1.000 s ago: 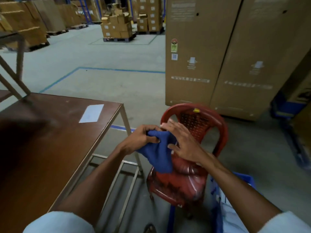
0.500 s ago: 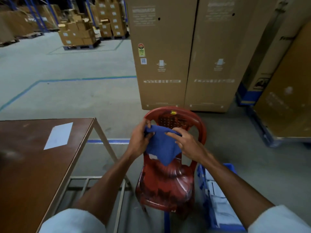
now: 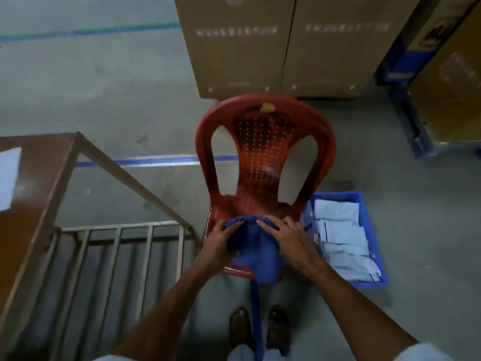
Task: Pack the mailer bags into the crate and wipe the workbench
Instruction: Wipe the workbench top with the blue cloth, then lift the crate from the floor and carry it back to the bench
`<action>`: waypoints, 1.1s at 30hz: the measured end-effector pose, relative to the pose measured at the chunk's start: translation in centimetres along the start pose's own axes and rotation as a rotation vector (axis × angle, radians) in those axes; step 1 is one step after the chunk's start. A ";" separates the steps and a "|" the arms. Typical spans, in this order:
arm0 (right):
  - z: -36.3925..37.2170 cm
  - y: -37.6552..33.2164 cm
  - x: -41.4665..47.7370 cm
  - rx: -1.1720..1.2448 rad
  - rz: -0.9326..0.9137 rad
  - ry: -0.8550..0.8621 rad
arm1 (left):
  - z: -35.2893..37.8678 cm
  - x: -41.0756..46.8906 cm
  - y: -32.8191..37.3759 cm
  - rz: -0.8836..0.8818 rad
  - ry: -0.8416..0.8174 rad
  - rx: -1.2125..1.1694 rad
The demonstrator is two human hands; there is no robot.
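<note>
A blue cloth (image 3: 256,252) lies over the front of a red plastic chair's seat (image 3: 263,162). My left hand (image 3: 221,246) grips its left side and my right hand (image 3: 283,235) presses on its right side. Right of the chair, a blue crate (image 3: 364,201) on the floor holds several white mailer bags (image 3: 343,243). The brown workbench (image 3: 33,194) stands at the left, with a white sheet (image 3: 9,175) at its edge.
Tall cardboard boxes (image 3: 273,48) stand right behind the chair, and more boxes on a blue pallet (image 3: 421,142) are at the right. A metal rack (image 3: 112,269) runs under the workbench. My shoes (image 3: 260,329) are close to the chair's front.
My view has tilted down and moved closer to the chair. Both hands have lowered the blue cloth from in front of the backrest onto the seat.
</note>
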State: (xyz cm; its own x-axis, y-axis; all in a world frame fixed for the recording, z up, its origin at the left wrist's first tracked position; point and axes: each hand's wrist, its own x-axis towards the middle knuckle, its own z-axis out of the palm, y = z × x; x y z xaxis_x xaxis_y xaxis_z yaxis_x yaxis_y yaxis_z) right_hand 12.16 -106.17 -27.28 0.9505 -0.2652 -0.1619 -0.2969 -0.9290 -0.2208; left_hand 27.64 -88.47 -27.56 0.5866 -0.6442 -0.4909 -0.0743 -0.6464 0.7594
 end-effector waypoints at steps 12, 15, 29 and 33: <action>25.6 6.7 9.2 -0.009 0.227 -0.265 | 10.3 17.3 -17.4 0.140 -0.103 0.919; 28.7 6.8 8.7 0.012 0.242 -0.342 | 11.9 18.5 -19.9 0.122 -0.235 1.009; 14.0 13.4 0.4 0.270 0.718 -0.198 | 16.8 13.6 -5.9 0.219 -0.245 0.837; 10.3 22.2 -6.7 0.495 0.901 -0.135 | 23.3 12.0 1.1 0.254 -0.357 0.635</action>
State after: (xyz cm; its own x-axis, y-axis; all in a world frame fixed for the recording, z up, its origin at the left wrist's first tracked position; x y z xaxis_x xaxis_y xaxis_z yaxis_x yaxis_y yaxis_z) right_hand -1.75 -122.33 -41.01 0.3484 -0.7496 -0.5628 -0.9261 -0.1825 -0.3302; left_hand 15.80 -106.41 -42.61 0.2023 -0.8272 -0.5242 -0.6837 -0.5026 0.5291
